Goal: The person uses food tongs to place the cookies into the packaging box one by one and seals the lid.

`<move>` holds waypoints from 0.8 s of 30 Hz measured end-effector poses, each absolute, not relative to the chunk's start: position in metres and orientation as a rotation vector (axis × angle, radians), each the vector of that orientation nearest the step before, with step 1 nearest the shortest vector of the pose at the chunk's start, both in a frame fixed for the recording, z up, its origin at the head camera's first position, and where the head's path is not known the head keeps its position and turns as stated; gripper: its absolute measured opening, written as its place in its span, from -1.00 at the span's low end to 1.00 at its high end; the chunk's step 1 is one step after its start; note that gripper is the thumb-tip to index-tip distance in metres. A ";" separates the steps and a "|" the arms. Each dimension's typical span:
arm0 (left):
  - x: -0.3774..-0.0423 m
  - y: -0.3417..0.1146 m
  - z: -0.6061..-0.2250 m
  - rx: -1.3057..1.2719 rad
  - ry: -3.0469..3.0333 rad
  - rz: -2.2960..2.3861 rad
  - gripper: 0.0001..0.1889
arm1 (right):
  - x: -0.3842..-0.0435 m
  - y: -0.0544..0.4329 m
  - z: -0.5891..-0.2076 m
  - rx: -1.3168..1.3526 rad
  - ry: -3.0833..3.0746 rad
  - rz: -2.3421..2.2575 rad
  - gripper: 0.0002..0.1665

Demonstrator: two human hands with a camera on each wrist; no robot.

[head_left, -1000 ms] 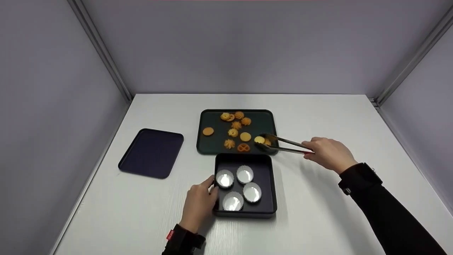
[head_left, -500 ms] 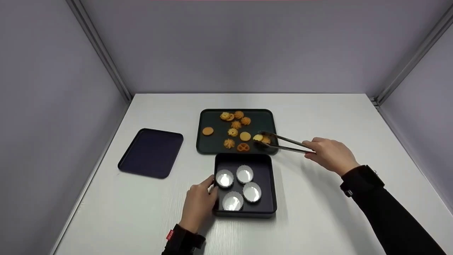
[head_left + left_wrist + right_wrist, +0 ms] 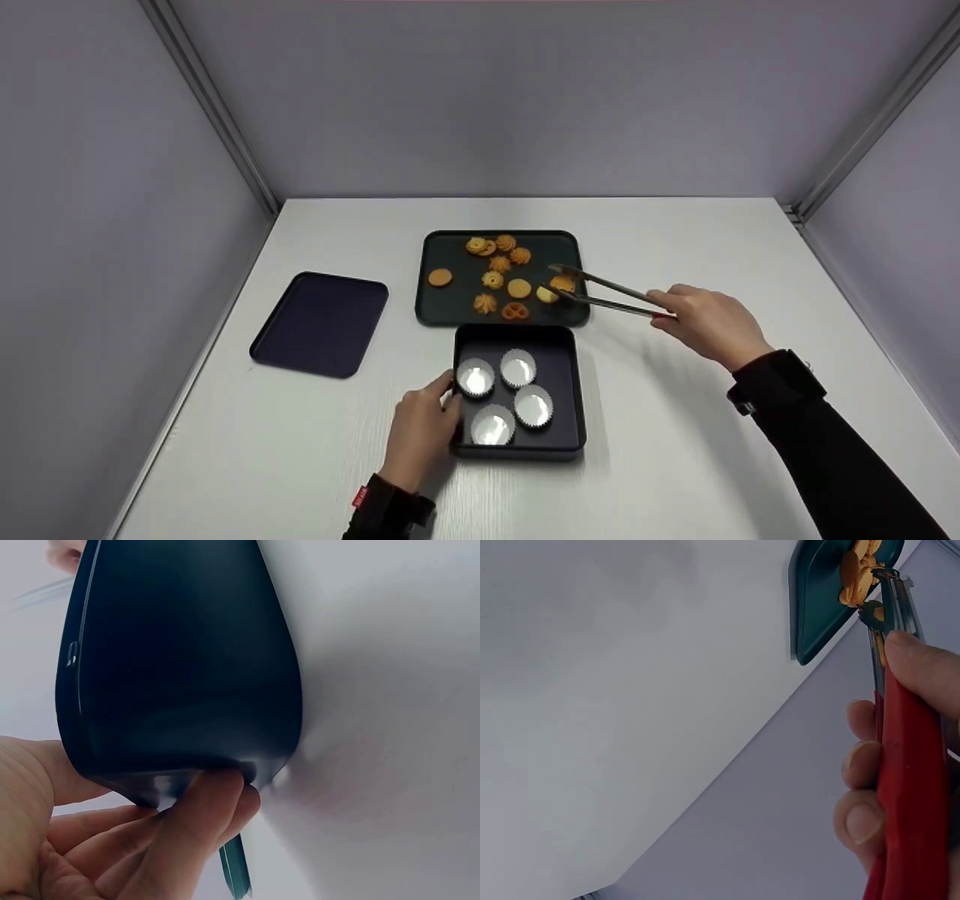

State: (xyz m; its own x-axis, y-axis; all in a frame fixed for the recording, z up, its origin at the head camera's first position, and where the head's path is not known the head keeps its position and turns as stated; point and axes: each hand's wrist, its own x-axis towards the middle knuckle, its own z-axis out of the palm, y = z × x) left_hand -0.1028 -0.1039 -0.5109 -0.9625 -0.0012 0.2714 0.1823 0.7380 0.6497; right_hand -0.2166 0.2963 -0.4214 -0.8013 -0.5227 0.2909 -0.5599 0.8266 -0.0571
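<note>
My right hand (image 3: 709,322) grips the tongs (image 3: 915,787) by their red handles. Their metal tips stand apart over the right end of the green tray (image 3: 450,301). An orange cookie (image 3: 562,283) shows between the tong arms; I cannot tell whether it is held or lifted. A pale yellow round cookie (image 3: 547,295) lies just by the lower tip. My left hand (image 3: 420,435) holds the left wall of a deep dark square pan (image 3: 559,390), fingers against its outside in the left wrist view. Inside the pan sit several silver baking cups (image 3: 533,406).
More cookies lie on the green tray, among them a pretzel-shaped one (image 3: 515,310) and a swirled one (image 3: 485,303). A flat dark tray (image 3: 321,324) rests on the white table (image 3: 262,442) to the left. Grey panels (image 3: 525,97) enclose the table.
My right hand has drawn slightly right with the tongs, whose tips have moved up in the view. The orange cookie has shifted away from the tray's near edge. My left hand stays put.
</note>
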 end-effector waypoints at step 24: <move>-0.101 -0.104 -0.509 -0.127 -2.693 -1.056 -0.61 | -0.174 0.286 -0.416 1.106 -2.445 0.339 -0.46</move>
